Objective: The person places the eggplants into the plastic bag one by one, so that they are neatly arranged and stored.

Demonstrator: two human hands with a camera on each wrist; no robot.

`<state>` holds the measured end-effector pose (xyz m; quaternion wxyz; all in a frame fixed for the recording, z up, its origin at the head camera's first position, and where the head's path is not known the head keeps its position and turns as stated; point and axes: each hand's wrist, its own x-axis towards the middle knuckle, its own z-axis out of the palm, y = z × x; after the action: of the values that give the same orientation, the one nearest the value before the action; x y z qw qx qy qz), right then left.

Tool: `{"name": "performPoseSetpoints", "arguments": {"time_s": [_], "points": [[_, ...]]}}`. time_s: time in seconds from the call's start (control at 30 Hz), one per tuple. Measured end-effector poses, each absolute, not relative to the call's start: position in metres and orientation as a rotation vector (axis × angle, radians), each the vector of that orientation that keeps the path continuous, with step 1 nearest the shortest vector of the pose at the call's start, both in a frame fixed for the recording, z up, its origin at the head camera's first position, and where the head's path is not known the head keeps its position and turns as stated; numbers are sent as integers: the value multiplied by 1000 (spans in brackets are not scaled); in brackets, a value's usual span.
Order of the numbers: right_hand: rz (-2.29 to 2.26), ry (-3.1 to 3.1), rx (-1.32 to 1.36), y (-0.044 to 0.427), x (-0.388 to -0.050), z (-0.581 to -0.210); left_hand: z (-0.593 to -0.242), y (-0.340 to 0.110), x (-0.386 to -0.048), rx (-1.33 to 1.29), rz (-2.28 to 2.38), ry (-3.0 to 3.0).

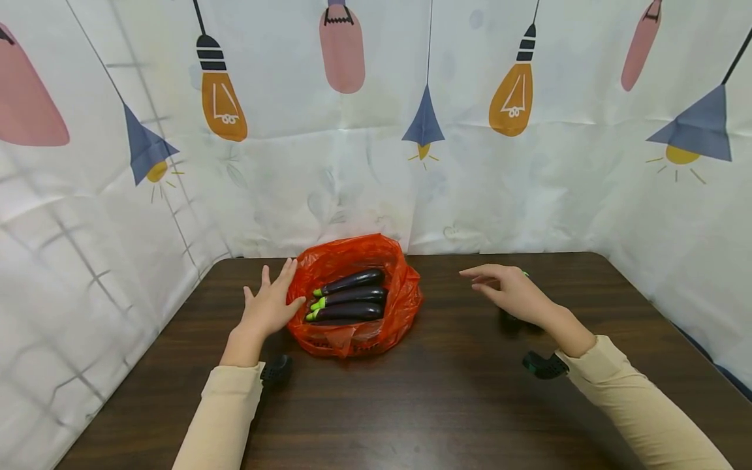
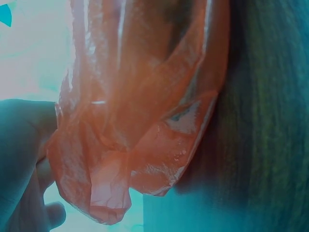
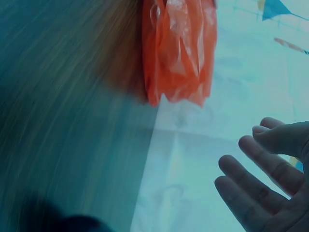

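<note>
Spanning the near part of the brown counter (image 1: 399,418), two cream sleeves (image 1: 217,418) are leading up to a person's bare grips. Beyond them, the left grip (image 1: 267,312) is standing open, its fingers spread and straight, right beside the left rim of a red plastic bag (image 1: 405,300); the plastic is hiding part of the fingers in the left wrist view, so I cannot tell how firmly they are touching it. The right grip (image 1: 511,290) is hovering well apart from the bag's right side, holding nothing, with fingers loosely extended. A dark shape (image 1: 509,318) is showing partly below it, too hidden for naming. The step in hand is seeming to be handling the bag at its mouth; doing it well would probably be a matter of pinching the thin rim rather than shoving the wall, which could be folding inward, and of using both grips so that opposite sides are pulling evenly. The bag itself is sitting on the counter with its mouth gaping wide and its crinkled wall bulging around. Inside, three eggplants (image 1: 355,296) are lying side by side, nearly parallel, their green stem ends pointing left and their glossy dark ends facing the right wall. One-sided tugging could be rolling them together. Behind everything, a white cloth (image 1: 376,170) printed with lamps is hanging.
</note>
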<state>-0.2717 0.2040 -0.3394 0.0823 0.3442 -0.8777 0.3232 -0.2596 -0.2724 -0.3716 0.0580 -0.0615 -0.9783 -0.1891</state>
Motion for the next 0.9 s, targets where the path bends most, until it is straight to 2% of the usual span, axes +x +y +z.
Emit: {"name": "performPoseSetpoints", "arguments": {"time_s": [0.9], "points": [[921, -2846, 617, 276, -279, -338, -369, -272, -257, -179, -569, -2983]]}}
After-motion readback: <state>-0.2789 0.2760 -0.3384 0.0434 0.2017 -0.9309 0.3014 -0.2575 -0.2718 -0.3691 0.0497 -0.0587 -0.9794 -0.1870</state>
